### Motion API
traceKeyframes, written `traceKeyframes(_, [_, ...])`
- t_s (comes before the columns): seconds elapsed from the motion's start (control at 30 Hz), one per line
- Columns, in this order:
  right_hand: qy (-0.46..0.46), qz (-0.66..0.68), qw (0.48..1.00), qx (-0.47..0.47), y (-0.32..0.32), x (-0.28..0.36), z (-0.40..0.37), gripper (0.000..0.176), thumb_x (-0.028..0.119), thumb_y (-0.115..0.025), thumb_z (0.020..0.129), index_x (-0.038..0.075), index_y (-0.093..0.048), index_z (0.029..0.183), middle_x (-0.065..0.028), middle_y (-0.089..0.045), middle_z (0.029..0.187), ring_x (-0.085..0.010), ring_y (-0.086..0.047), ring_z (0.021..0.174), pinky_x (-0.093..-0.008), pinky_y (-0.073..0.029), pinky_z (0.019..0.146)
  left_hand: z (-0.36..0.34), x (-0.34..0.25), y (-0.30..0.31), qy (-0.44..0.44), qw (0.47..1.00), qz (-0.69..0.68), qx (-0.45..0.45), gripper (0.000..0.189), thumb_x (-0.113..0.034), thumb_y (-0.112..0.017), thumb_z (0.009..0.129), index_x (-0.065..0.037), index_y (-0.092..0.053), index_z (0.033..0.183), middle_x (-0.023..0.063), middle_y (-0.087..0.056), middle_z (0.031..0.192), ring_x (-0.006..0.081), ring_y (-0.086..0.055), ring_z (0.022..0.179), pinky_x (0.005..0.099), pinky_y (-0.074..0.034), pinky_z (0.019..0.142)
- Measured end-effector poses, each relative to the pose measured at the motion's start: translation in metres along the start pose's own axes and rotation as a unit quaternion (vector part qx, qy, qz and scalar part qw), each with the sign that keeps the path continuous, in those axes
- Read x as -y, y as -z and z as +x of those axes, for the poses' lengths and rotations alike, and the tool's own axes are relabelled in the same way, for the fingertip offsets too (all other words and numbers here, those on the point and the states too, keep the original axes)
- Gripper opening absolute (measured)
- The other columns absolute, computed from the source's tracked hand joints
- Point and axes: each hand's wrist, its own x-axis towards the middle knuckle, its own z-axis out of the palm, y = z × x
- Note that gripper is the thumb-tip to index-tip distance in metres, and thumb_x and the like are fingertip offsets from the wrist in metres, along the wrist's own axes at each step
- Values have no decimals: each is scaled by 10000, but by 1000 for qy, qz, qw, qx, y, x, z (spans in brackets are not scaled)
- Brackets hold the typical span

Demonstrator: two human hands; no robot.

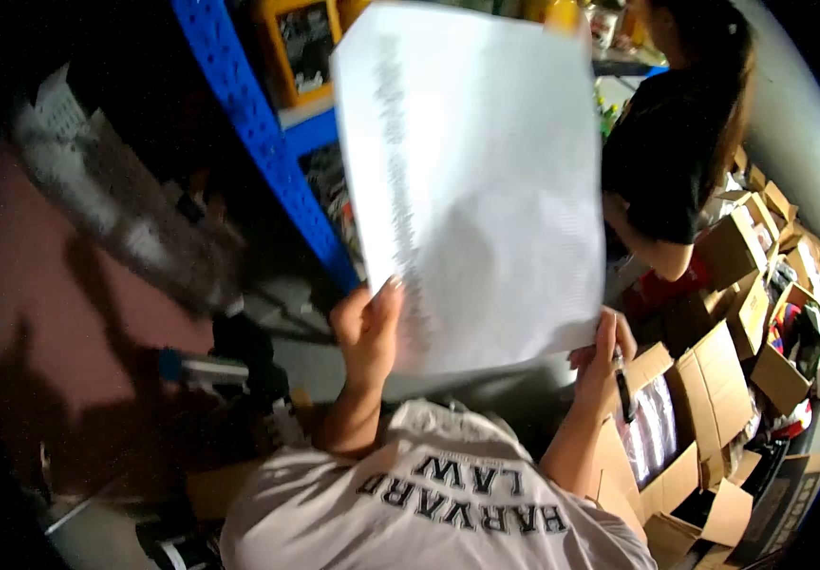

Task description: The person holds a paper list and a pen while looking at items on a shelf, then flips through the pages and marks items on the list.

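A large white sheet of paper (495,209) is held up in front of me, with blurred printed lines down its left side that I cannot read. My left hand (369,328) is closed on its lower left edge, thumb on the near face. At the lower right corner, my right hand (605,351) pinches the sheet. A slim dark pen (624,391) also sticks out downward from that hand. Part of the shelving behind is hidden by the paper.
A blue metal rack (248,123) with goods stands beyond the paper. A person in a black top (666,152) stands at the right. Several open cardboard boxes (714,380) crowd the right side. A dark mottled long object (125,199) lies at the left.
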Motion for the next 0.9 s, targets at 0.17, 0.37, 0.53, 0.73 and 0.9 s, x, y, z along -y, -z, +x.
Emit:
traceKeyframes(0.17, [163, -106, 981, 17, -8, 4, 7, 317, 294, -416, 802, 3, -481, 910, -42, -479, 620, -99, -440, 528, -224, -357, 471, 16, 15, 12, 2, 993, -6, -116, 177, -98, -523, 763, 14, -493, 630, -40, -415, 566, 38, -333, 546, 188, -257, 478])
traceKeyframes(0.37, [87, -123, 973, 174, -26, 27, -6, 304, -115, -478, 650, 3, -500, 929, -80, -562, 737, -117, -533, 664, -215, -413, 601, 26, 26, 19, -24, 996, -23, -85, 263, -144, -512, 774, 20, -457, 576, -43, -383, 531, 37, -296, 507, 191, -222, 449])
traceKeyframes(0.53, [140, -157, 916, 341, -48, 43, -10, 122, -9, -589, 655, -17, -568, 775, -98, -512, 625, -176, -492, 562, -276, -390, 527, 28, 29, 25, -1, 997, -36, -66, 241, -133, -502, 775, 33, -481, 602, -41, -378, 522, 35, -291, 488, 186, -215, 428])
traceKeyframes(0.73, [276, -68, 892, 352, -78, 46, -19, 127, 55, -619, 642, -10, -546, 724, -87, -477, 722, -209, -465, 685, -279, -353, 620, 23, 36, 33, 33, 996, -14, -77, 262, -153, -506, 771, 24, -480, 580, -37, -393, 518, 38, -299, 485, 189, -224, 426])
traceKeyframes(0.9, [350, -47, 865, 356, -100, 63, -26, 238, 156, -610, 660, -28, -557, 800, -85, -524, 650, -209, -487, 606, -285, -342, 581, 16, 35, 47, 50, 998, -36, -25, 284, -178, -520, 765, 13, -469, 561, -27, -404, 511, 38, -307, 488, 192, -233, 436])
